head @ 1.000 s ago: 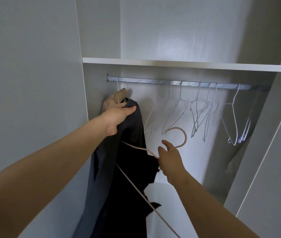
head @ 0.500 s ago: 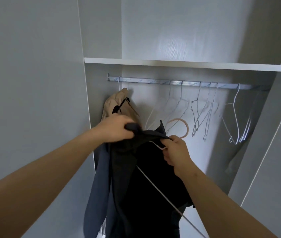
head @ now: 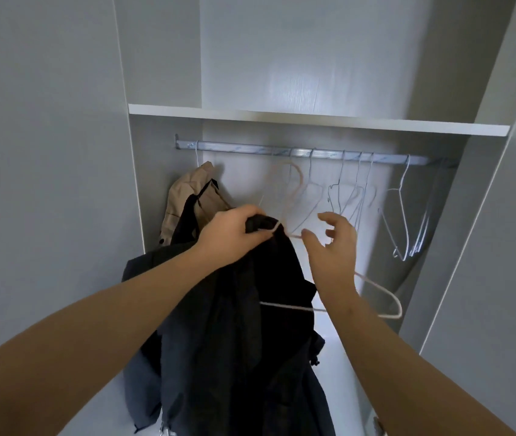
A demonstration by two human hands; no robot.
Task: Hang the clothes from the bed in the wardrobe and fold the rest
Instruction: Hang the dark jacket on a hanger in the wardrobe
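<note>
Pale hanger (head: 281,306) hook-up, dark jacket (head: 234,341) lengthwise down

A dark jacket (head: 234,341) hangs bunched, held up by its collar below the rail (head: 281,151). A pink hanger (head: 285,306) sits partly inside it, one shoulder poking out right; its blurred hook seems just under the rail. A beige garment (head: 184,196) hangs at the rail's left end, and empty wire hangers (head: 401,221) hang to the right.

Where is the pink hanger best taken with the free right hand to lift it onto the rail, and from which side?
At the neck just under the hook, from the right. The pink hanger stands hook-up below the rail, and the left hand holds the dark jacket at its left side.
</note>
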